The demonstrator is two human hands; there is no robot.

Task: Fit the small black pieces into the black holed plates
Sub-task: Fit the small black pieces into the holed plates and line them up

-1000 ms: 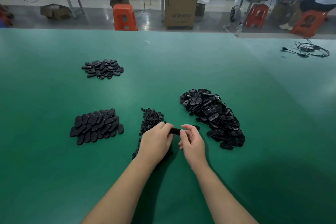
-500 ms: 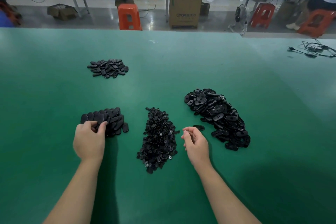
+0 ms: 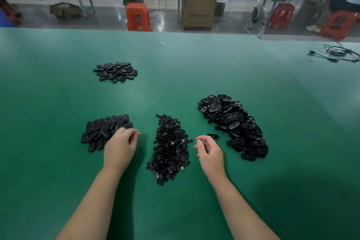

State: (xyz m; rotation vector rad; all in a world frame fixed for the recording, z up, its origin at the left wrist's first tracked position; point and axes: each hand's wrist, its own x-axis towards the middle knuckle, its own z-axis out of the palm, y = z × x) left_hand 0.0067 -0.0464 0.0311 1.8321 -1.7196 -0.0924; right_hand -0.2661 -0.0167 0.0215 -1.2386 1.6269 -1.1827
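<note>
The small black pieces (image 3: pixel 169 148) lie heaped on the green counter (image 3: pixel 194 64), holed plates (image 3: pixel 233 124) piled to their right. The left hand (image 3: pixel 120 147) and right hand (image 3: pixel 210 152) hover on either side of the heap, fingers loosely curled, holding nothing.

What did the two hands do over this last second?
The hands were together over the small pieces pile, holding one black part. The left hand carried it to the near-left pile, let go, and is drawing back. The right hand stayed put, loosely curled. The piles look unchanged.
</note>
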